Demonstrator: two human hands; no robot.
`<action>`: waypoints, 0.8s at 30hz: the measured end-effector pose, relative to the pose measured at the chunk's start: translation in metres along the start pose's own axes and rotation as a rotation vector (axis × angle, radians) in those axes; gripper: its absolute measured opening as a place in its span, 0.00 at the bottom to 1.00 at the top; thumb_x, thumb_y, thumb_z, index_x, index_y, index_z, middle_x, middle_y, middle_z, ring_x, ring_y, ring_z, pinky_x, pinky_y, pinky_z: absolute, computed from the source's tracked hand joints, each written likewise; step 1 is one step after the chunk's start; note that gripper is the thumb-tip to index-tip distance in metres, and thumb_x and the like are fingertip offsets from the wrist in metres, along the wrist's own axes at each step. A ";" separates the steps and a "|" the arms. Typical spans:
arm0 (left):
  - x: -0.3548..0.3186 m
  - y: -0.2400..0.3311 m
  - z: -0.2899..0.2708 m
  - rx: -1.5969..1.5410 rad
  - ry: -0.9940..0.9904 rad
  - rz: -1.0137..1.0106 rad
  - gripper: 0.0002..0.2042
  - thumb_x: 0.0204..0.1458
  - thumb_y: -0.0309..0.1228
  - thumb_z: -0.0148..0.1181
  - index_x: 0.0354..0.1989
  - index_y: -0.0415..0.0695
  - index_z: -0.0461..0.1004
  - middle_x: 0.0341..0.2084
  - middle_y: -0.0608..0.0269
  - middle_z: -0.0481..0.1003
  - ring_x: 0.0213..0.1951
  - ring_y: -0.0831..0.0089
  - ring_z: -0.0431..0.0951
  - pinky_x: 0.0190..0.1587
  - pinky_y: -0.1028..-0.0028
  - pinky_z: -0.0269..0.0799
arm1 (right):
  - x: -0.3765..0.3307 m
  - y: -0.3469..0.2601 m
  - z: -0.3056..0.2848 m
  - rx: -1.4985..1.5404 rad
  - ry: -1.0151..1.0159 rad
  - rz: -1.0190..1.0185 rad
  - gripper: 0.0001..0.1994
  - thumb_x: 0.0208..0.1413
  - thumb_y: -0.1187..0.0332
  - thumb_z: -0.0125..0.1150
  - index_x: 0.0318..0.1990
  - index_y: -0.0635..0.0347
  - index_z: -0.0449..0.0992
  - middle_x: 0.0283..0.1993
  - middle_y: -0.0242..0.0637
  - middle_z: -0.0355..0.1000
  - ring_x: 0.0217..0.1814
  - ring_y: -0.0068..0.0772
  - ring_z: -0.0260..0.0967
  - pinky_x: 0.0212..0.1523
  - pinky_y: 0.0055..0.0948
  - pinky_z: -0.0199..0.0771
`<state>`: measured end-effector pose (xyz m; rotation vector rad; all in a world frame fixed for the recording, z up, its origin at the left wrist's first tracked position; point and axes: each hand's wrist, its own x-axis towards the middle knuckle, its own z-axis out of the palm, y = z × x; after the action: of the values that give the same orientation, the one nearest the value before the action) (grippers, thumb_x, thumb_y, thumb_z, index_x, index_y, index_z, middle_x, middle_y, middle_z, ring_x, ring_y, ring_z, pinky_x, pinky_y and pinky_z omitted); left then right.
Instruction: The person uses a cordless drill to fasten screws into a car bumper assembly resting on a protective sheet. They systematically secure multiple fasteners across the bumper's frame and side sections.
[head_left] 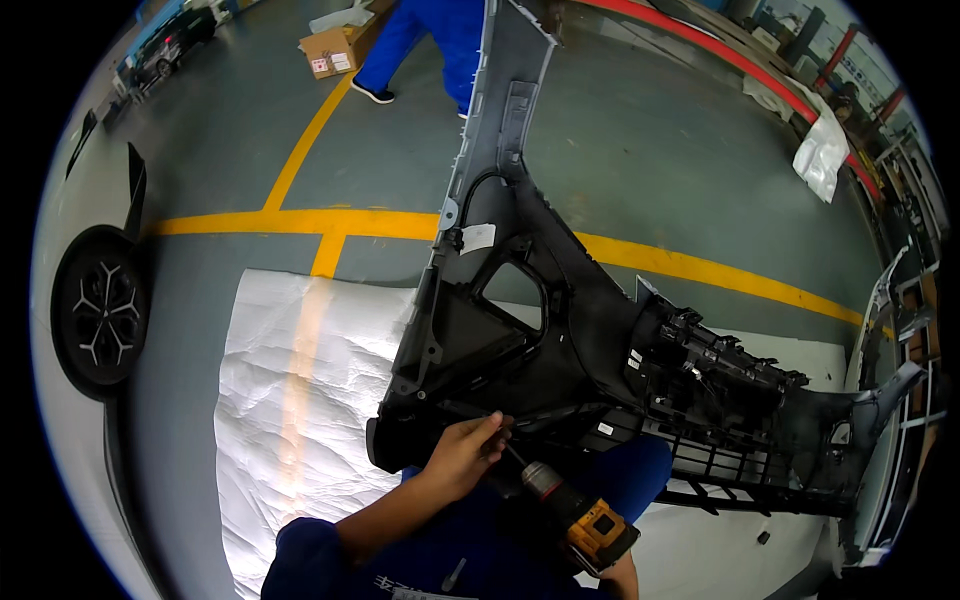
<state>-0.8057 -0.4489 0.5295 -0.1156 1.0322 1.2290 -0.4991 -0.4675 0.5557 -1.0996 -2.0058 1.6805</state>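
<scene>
A large car bumper stands in front of me, its black inner side facing me. My left hand is at its lower left part, thumb and fingers pinched together by the tip of a long thin bit. Whatever the fingertips hold is too small to make out. A yellow and black cordless drill carries that bit and points up and left toward my left hand. My right hand grips the drill from below; its fingers are mostly hidden by the tool.
White foam sheeting lies under the bumper. At the left is a white car with a black wheel. A person in blue trousers stands beyond the bumper near a cardboard box. A red rail crosses the far right.
</scene>
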 end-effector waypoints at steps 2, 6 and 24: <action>0.011 0.004 -0.005 -0.018 -0.083 -0.032 0.14 0.62 0.34 0.63 0.48 0.35 0.75 0.37 0.61 0.75 0.37 0.77 0.72 0.34 0.79 0.66 | 0.018 -0.004 0.010 0.115 0.092 0.100 0.22 0.43 0.69 0.76 0.48 0.58 0.78 0.46 0.35 0.80 0.47 0.33 0.80 0.49 0.32 0.80; 0.029 0.016 -0.002 -0.136 -0.085 -0.071 0.14 0.61 0.32 0.63 0.50 0.36 0.75 0.41 0.59 0.76 0.37 0.77 0.73 0.34 0.79 0.66 | 0.052 -0.018 0.017 0.011 0.172 0.133 0.19 0.40 0.74 0.76 0.43 0.65 0.80 0.42 0.38 0.82 0.42 0.31 0.81 0.48 0.29 0.80; 0.044 -0.056 -0.014 -0.742 -0.118 -0.043 0.14 0.60 0.31 0.63 0.51 0.38 0.72 0.41 0.62 0.72 0.31 0.79 0.69 0.36 0.81 0.65 | 0.068 0.014 -0.011 -0.146 -0.012 -0.106 0.12 0.42 0.73 0.73 0.37 0.64 0.81 0.38 0.38 0.81 0.37 0.31 0.81 0.41 0.27 0.79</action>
<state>-0.7704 -0.4474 0.4666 -0.6264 0.4274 1.5082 -0.5323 -0.4111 0.5293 -1.0113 -2.1825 1.5124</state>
